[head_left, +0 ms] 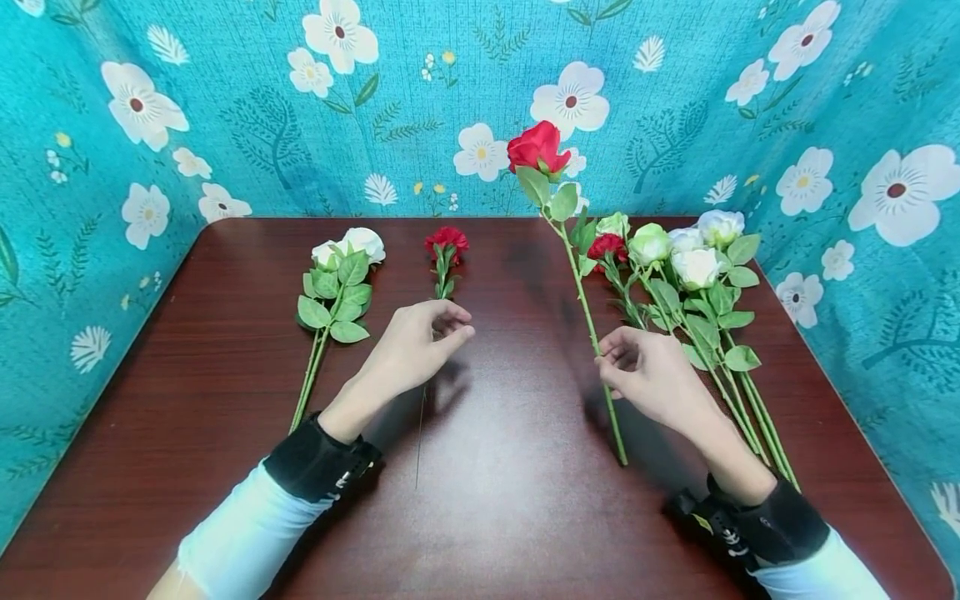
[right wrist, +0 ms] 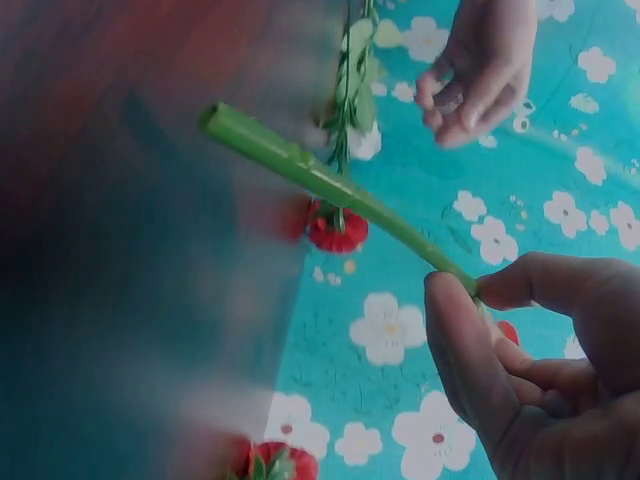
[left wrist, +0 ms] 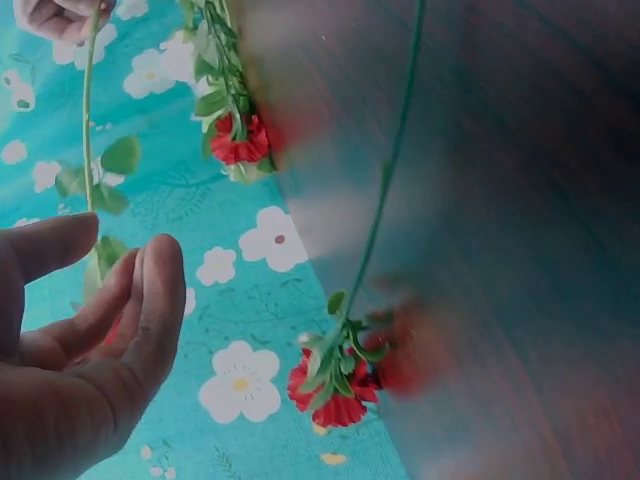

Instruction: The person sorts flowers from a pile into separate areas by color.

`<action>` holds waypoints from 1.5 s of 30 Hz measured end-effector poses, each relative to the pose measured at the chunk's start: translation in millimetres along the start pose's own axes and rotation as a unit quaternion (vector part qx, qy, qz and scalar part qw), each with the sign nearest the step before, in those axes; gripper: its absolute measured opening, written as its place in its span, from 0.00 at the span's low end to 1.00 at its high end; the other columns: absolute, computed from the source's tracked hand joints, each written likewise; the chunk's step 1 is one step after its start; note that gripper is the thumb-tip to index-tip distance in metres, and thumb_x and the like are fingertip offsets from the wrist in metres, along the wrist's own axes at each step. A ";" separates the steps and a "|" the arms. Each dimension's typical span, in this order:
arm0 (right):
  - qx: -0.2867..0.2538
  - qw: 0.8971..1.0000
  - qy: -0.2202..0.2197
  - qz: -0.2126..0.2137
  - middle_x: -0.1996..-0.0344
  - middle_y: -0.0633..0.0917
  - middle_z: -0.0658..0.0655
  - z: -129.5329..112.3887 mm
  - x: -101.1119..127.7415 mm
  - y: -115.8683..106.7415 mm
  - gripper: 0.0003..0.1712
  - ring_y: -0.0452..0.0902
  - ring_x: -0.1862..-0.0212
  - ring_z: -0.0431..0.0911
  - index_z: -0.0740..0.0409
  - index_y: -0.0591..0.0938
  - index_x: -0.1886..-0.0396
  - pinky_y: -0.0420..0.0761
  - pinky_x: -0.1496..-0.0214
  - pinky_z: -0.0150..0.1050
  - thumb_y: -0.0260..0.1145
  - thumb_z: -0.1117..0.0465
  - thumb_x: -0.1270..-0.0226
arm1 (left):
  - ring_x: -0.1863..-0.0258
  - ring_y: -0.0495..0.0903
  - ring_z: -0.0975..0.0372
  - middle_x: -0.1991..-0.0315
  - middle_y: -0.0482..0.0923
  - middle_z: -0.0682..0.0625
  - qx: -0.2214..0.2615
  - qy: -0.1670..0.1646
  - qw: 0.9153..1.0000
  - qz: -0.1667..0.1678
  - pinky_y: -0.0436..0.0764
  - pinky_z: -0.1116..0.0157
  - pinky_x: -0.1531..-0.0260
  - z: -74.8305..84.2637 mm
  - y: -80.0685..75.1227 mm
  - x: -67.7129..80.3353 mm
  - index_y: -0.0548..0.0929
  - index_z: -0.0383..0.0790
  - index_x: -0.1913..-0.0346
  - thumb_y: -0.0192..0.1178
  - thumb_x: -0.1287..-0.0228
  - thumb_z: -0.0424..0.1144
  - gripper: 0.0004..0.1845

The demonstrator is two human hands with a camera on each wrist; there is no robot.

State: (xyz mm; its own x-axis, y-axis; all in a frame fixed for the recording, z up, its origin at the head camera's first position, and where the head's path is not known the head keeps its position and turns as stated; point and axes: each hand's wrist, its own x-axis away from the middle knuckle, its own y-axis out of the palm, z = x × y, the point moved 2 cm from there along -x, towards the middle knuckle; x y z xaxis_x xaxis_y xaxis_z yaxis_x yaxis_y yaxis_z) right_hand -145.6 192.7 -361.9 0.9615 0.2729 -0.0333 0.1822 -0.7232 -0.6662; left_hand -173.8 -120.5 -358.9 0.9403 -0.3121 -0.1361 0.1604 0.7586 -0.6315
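My right hand [head_left: 663, 379] pinches the green stem of a red rose [head_left: 538, 148] between thumb and fingertips. The rose tilts with its bloom up and away, raised over the table; its cut stem end [right wrist: 235, 128] points back in the right wrist view. Nothing is between the fingers of my left hand [head_left: 408, 343], which hovers with fingers loosely bent and the thumb apart from them. Below and beyond that hand lies a red carnation [head_left: 447, 243] with a thin stem; the hand hides part of it in the head view.
Two white roses [head_left: 348, 248] lie at left on the dark wooden table [head_left: 187, 367]. At right rests a bunch of white and greenish roses [head_left: 696, 267] beside another red carnation [head_left: 607, 247]. A turquoise flowered cloth [head_left: 420, 100] hangs behind the table and along its sides.
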 end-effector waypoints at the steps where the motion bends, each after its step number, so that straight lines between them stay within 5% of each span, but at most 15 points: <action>1: -0.008 1.000 -0.003 0.000 0.70 0.87 0.53 -1.1 -0.1 2.7 0.06 0.86 0.74 0.45 0.63 0.84 0.59 0.85 0.72 0.37 0.64 0.68 0.34 | 0.62 0.83 0.59 0.62 0.85 0.50 0.005 0.007 1.000 0.001 0.81 0.59 0.59 1.6 1.5 -0.8 0.86 0.35 0.50 0.66 0.29 0.36 0.10; 15: -0.137 0.990 -0.027 -0.009 0.67 0.86 0.62 -17.4 -2.6 36.9 0.04 0.85 0.70 0.47 0.63 0.82 0.60 0.87 0.70 0.44 0.65 0.72 0.33 | 0.57 0.84 0.62 0.56 0.86 0.52 0.093 0.029 0.995 -0.008 0.82 0.62 0.52 13.5 26.6 -7.5 0.86 0.37 0.48 0.65 0.28 0.36 0.11; 21: -0.165 0.985 -0.046 -0.013 0.68 0.86 0.58 -24.5 -2.4 50.1 0.04 0.85 0.69 0.47 0.64 0.82 0.59 0.87 0.71 0.43 0.65 0.72 0.32 | 0.57 0.85 0.63 0.56 0.86 0.51 0.135 0.030 0.990 -0.010 0.83 0.62 0.52 20.2 35.6 -10.2 0.86 0.38 0.46 0.65 0.27 0.38 0.12; 31: -0.187 0.980 -0.064 -0.013 0.69 0.86 0.56 -35.3 -5.4 63.4 0.04 0.86 0.70 0.46 0.64 0.83 0.59 0.87 0.71 0.49 0.66 0.72 0.31 | 0.59 0.88 0.48 0.55 0.87 0.45 0.233 0.010 0.972 -0.009 0.85 0.54 0.56 23.3 40.5 -12.9 0.84 0.34 0.44 0.64 0.26 0.36 0.13; 39: -0.174 0.982 -0.071 -0.004 0.69 0.87 0.54 -35.8 -5.0 69.8 0.04 0.87 0.70 0.47 0.64 0.83 0.58 0.87 0.71 0.50 0.67 0.70 0.30 | 0.62 0.89 0.52 0.54 0.86 0.45 0.278 0.016 0.960 -0.007 0.86 0.59 0.57 24.5 44.3 -14.9 0.85 0.33 0.46 0.64 0.27 0.35 0.12; 45: -0.177 0.981 -0.072 -0.006 0.68 0.87 0.53 -36.6 -4.6 71.5 0.05 0.87 0.68 0.51 0.65 0.83 0.57 0.87 0.70 0.49 0.67 0.70 0.30 | 0.62 0.88 0.54 0.53 0.86 0.40 0.324 0.009 0.946 0.005 0.86 0.53 0.56 25.8 45.7 -16.1 0.84 0.31 0.46 0.65 0.28 0.31 0.12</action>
State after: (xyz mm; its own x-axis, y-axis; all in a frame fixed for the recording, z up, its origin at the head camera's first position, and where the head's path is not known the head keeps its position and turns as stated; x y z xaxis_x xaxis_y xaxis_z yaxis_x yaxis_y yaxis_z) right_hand -129.4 116.5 -382.1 0.9239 0.3523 -0.1492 0.2790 -0.8873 -0.3671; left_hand -173.9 -66.0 -365.8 0.9380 -0.3093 -0.1567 0.3086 0.9507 -0.0297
